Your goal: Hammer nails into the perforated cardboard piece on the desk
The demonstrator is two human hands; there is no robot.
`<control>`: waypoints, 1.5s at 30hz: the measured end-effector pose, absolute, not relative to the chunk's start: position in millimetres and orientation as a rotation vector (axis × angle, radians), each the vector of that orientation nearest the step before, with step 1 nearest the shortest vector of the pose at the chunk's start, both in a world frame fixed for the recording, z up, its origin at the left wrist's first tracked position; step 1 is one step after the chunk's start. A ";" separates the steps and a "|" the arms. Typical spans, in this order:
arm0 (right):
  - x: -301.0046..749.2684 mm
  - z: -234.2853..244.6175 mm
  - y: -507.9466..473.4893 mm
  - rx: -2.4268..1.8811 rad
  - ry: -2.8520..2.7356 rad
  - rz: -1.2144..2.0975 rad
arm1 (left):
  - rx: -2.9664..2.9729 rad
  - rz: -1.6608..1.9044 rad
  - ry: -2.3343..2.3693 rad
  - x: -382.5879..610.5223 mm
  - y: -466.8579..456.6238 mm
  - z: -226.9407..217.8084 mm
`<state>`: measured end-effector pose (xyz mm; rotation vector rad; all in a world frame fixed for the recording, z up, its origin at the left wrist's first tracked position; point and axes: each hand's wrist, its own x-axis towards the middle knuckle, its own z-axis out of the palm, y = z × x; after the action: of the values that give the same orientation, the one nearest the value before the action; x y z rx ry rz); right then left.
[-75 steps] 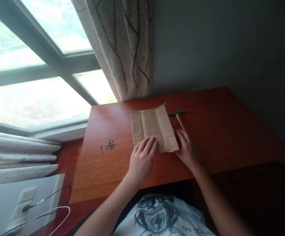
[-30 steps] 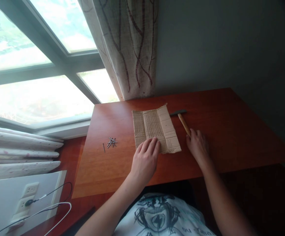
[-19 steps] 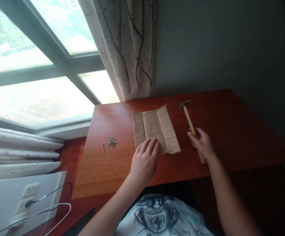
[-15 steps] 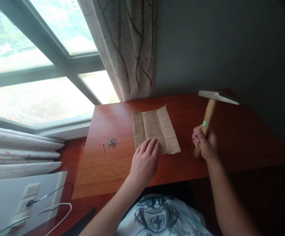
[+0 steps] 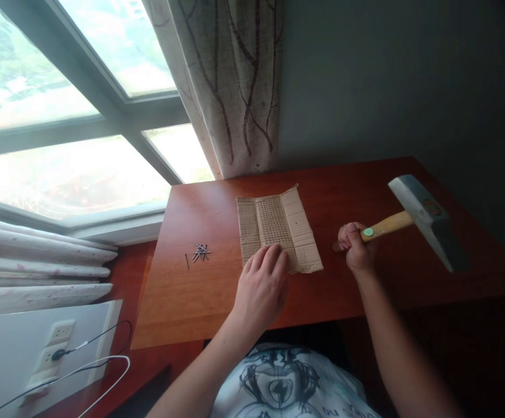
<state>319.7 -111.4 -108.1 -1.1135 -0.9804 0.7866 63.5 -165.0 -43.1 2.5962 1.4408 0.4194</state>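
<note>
A creased piece of cardboard point(image 5: 287, 223) with a grid of small holes lies flat on the reddish wooden table point(image 5: 217, 302). My left hand point(image 5: 261, 287) rests palm down on its near edge, fingers stretched out over it. My right hand point(image 5: 353, 247) is closed round the wooden handle of a hammer point(image 5: 413, 217), raised above the table to the right of the cardboard. The hammer's grey metal head points right and towards me. A small heap of nails point(image 5: 200, 251) lies on the table left of the cardboard.
A single nail point(image 5: 186, 262) lies apart from the heap. A patterned curtain point(image 5: 235, 81) hangs behind the table beside a large window point(image 5: 73, 116). At lower left a white panel with a socket point(image 5: 58, 339) has cables plugged in.
My right hand moved off the cardboard, took hold of the hammer lying beside it and lifted it, swinging the head over to the right. My left hand stayed on the cardboard.
</note>
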 end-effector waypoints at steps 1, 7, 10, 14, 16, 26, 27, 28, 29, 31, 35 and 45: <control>319.0 -109.3 -111.4 -1.111 -0.985 0.791 | 2.592 0.425 1.442 64.1 -165.2 -42.9; 318.8 -109.8 -107.4 -1.164 -1.076 0.725 | 2.593 0.653 1.369 58.7 -163.2 -37.0; 318.8 -107.5 -105.7 -1.142 -1.103 0.715 | 2.512 0.886 1.448 29.5 -151.7 -34.6; 320.2 -108.4 -105.4 -1.156 -1.035 0.772 | 2.152 0.747 2.101 -41.8 -129.6 -41.9; 321.1 -110.1 -104.4 -1.151 -0.989 0.762 | 1.952 0.420 2.346 -77.9 -122.3 -50.2; 315.2 -111.7 -105.3 -1.178 -0.935 0.702 | 1.748 -0.026 2.446 -119.1 -113.1 -87.7; 314.0 -111.1 -106.6 -1.182 -0.932 0.710 | 1.760 -0.010 2.438 -116.4 -111.6 -88.6; 313.0 -110.7 -107.6 -1.187 -0.933 0.716 | 1.766 0.002 2.433 -113.6 -110.2 -89.0; 312.4 -110.5 -108.5 -1.195 -0.938 0.721 | 1.770 0.012 2.428 -110.8 -109.0 -88.9; 312.1 -110.9 -109.4 -1.220 -0.952 0.717 | 1.783 0.041 2.418 -105.2 -107.6 -88.0; 313.9 -113.7 -109.4 -1.263 -0.961 0.706 | 1.809 0.163 2.376 -95.0 -109.5 -86.9; 313.4 -115.2 -109.6 -1.247 -0.943 0.702 | 1.801 0.349 2.278 -94.1 -113.8 -91.3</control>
<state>313.4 -109.6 -115.2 -1.2472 -0.9433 0.7024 -94.1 -113.8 -91.3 1.8011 2.2776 0.3486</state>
